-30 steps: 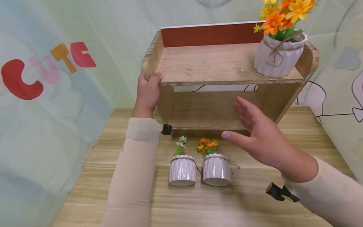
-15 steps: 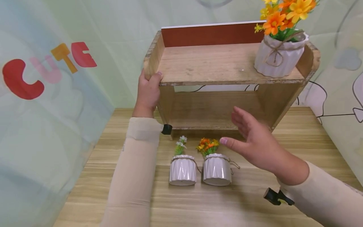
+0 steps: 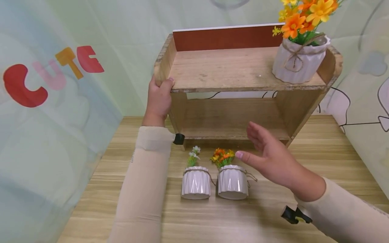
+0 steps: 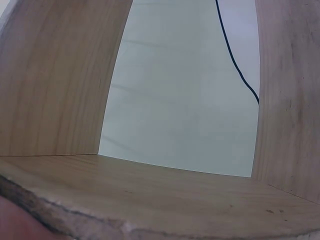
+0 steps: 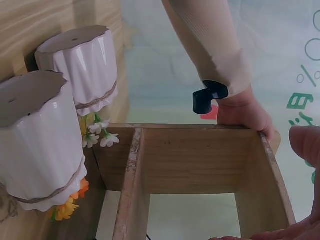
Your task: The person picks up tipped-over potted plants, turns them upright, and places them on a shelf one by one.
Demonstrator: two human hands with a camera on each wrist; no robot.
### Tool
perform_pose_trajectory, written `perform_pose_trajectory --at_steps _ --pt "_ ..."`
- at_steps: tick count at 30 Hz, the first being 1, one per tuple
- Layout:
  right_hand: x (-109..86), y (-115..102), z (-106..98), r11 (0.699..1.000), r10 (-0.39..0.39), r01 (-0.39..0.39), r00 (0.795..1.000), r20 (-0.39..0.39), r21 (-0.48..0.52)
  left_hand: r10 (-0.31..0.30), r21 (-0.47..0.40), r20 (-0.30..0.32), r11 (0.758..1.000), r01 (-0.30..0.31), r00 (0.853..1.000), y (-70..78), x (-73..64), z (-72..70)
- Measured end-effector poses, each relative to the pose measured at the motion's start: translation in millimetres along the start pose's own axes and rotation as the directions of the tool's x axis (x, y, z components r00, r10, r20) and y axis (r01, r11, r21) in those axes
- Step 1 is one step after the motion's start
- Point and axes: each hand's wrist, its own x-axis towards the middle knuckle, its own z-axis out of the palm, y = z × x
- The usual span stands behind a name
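Observation:
My left hand (image 3: 158, 100) grips the left side of a small two-tier wooden shelf (image 3: 209, 67), its thumb over the front edge of the upper board. Nothing is in my right hand (image 3: 273, 158), which hangs with fingers and thumb spread in front of the lower tier. Left of it, a white ribbed flowerpot with orange flowers (image 3: 232, 182) lies on its side, base towards me. Beside that lies a similar pot with white flowers (image 3: 196, 184). A third white flowerpot (image 3: 299, 62), with orange and yellow flowers, stands upright at the upper board's right end.
The shelf stands towards the back of a wood-grain table (image 3: 212, 222). Behind it hangs a pale printed cloth (image 3: 133, 27), with coloured letters at the left. A black clip-like piece (image 3: 294, 215) sits at my right sleeve.
My right hand has moved down and slightly left, away from the upper board and towards the lying pots. My left hand, the shelf and the pots have stayed put.

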Motion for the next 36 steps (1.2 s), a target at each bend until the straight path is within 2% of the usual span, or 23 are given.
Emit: perform_pose_trajectory --at_steps 21,28,36 --pt "1.7 22.9 13.0 0.999 0.032 -0.033 0.999 0.02 0.02 0.017 -0.01 0.0 1.0 -0.017 1.0 -1.1 0.3 -0.6" --pt "2.9 27.2 16.5 0.999 0.037 -0.037 0.999 0.018 0.002 -0.009 0.008 -0.005 1.0 0.009 1.0 0.1 -0.1 -0.2" --pt "4.9 34.4 21.8 0.998 0.06 -0.061 0.998 0.028 0.035 -0.004 0.003 -0.013 1.0 0.004 1.0 -0.8 1.4 0.0"
